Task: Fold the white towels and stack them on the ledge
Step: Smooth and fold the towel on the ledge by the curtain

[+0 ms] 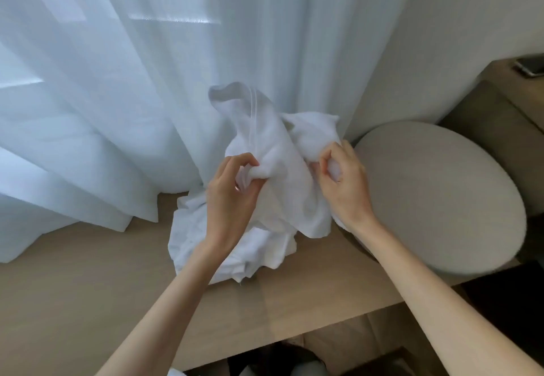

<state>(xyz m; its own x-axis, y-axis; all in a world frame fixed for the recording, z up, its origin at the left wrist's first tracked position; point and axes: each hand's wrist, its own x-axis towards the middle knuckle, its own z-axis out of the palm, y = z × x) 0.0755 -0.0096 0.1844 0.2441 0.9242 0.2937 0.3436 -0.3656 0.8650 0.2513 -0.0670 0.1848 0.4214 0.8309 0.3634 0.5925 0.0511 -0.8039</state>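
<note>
You hold the white towel (273, 146) up between both grips.
Left grip (232, 196) and right grip (344, 187) each pinch bunched cloth above the ledge (88, 281).

No readable text, label or number anywhere.

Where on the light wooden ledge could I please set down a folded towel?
The widest bare wood on the light wooden ledge lies left of the crumpled white towel heap, bordered by the sheer white curtain's hem. A narrower strip runs before the heap. Rightward, the round beige stool crowds it.
</note>
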